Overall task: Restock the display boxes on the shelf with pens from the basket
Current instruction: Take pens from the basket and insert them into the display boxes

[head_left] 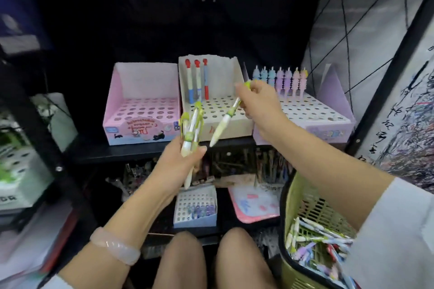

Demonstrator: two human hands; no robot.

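Observation:
My left hand grips a bunch of green-topped white pens upright in front of the shelf edge. My right hand pinches a single green-topped pen, tip slanting down-left, over the middle beige display box. That box holds three red-topped pens at its back left. The pink box to the left has only bare holes. The lilac box on the right holds a back row of pastel pens. A green basket with several pens stands at the lower right.
A small white holed box with a few pens and a pink pad lie on the lower shelf. A black shelf post stands on the left, with more boxes beyond it. My knees sit below.

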